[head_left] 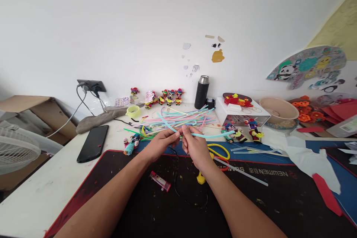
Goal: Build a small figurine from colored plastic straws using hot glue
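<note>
A light blue pipe cleaner is pinched between both hands above the mat, its two ends reaching out to the left and right. My left hand closes its thumb and fingers on it. Right beside it, my right hand grips the same stem, thumb on top; the part between the fingertips is hidden. Behind the hands lies a pile of pastel pipe cleaners. Bent yellow stems sit by the right wrist, and a pink lighter rests below the left hand.
Small figurines line the wall, and more stand by a white box. A black thermos rises at the back. To the left are a phone and a fan. Torn white paper lies right, on the dark mat.
</note>
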`<control>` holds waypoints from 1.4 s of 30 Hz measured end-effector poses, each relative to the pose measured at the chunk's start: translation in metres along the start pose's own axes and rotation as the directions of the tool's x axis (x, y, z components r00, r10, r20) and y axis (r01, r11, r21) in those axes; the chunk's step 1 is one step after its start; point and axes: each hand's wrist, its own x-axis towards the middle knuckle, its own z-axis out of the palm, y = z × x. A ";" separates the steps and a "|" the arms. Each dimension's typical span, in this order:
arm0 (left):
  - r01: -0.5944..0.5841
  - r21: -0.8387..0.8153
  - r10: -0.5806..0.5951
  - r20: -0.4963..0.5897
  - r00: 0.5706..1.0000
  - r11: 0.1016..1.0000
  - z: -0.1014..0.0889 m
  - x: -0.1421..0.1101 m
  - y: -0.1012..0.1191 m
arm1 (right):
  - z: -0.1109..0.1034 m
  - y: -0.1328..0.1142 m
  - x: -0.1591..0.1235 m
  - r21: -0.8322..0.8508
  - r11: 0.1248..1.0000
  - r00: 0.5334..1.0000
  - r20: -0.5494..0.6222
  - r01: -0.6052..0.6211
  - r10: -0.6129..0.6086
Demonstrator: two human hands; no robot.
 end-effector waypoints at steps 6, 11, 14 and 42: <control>0.015 0.008 -0.014 -0.159 0.987 1.000 0.001 0.004 -0.005 | 0.000 0.000 0.000 -0.007 1.000 0.999 0.032 -0.002 0.002; 0.014 -0.103 -0.042 -0.273 0.961 0.995 -0.004 0.006 -0.002 | -0.002 0.000 0.001 0.006 1.000 1.000 0.011 -0.015 0.015; -0.045 -0.192 -0.033 -0.388 0.921 0.980 -0.011 0.007 0.001 | -0.005 -0.001 0.004 0.008 1.000 1.000 -0.010 -0.020 0.020; -0.079 -0.329 -0.061 -0.395 0.917 0.941 -0.005 0.010 -0.002 | -0.008 0.006 0.007 -0.072 0.995 0.998 0.003 -0.064 0.065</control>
